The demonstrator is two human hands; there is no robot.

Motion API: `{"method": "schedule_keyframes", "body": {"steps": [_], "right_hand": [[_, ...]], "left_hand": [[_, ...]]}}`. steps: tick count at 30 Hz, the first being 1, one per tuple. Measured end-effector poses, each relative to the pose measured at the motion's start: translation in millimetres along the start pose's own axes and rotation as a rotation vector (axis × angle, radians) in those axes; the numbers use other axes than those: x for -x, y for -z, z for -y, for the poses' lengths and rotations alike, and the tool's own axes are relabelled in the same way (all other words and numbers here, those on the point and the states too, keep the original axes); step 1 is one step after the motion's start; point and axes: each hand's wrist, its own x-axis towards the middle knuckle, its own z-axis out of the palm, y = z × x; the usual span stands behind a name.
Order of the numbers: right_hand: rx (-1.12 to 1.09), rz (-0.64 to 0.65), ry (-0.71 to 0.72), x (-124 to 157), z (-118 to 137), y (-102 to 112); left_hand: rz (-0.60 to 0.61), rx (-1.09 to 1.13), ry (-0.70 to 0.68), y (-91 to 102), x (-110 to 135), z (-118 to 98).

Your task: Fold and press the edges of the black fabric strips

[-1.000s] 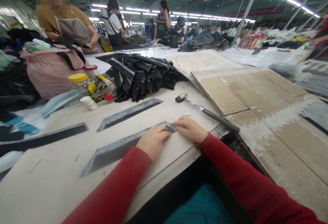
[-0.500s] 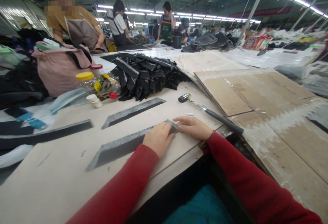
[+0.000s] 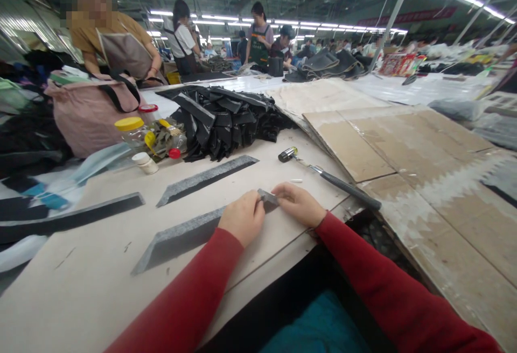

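A long grey felt strip (image 3: 181, 237) lies on the tan worktable (image 3: 92, 283) right in front of me. My left hand (image 3: 241, 217) is closed on the strip near its right end. My right hand (image 3: 298, 203) pinches the very tip of that same end, fingers pressed together. Both arms wear red sleeves. A small hammer (image 3: 329, 178) with a black handle lies just beyond my right hand, untouched.
Two more grey strips (image 3: 208, 179) (image 3: 70, 218) lie farther back. Behind them sit a pile of black pieces (image 3: 226, 116), clear jars (image 3: 139, 135) and a pink bag (image 3: 91, 113). Cardboard sheets (image 3: 388, 137) cover the right side. A person in an apron (image 3: 121, 51) stands at the far left; others work behind.
My left hand has curled from lying flat into a grip on the strip's end, and the tip now lifts slightly between both hands. The camera shifted a little.
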Motion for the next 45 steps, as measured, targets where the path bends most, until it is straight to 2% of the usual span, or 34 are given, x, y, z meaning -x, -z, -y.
{"method": "schedule_keyframes", "body": {"steps": [6,11,14,20,26,38,45], "right_hand": [[0.162,-0.030,-0.022,-0.9,-3.4,-0.8],[0.224,-0.036,-0.031,-2.7,-2.9,3.3],[0.250,-0.042,-0.053,-3.0,-0.7,4.8],[0.254,-0.042,-0.050,-3.0,1.0,3.4],[0.256,-0.052,-0.056,-2.5,1.2,1.8],[0.305,-0.021,-0.051,-2.8,1.8,2.7],[0.483,-0.034,-0.002,-3.1,2.0,-5.7]], "left_hand": [[0.007,0.328,0.162,-0.1,-1.3,23.8],[0.026,0.440,0.109,-4.2,3.8,23.0],[0.054,0.342,0.030,-5.7,6.1,18.6],[0.047,0.069,-0.251,-9.1,6.6,14.3],[0.107,-0.011,-0.361,-6.2,4.0,11.6],[0.136,-0.015,-0.369,-9.1,4.0,12.7],[0.114,-0.033,-0.348,-10.8,5.1,13.1]]}}
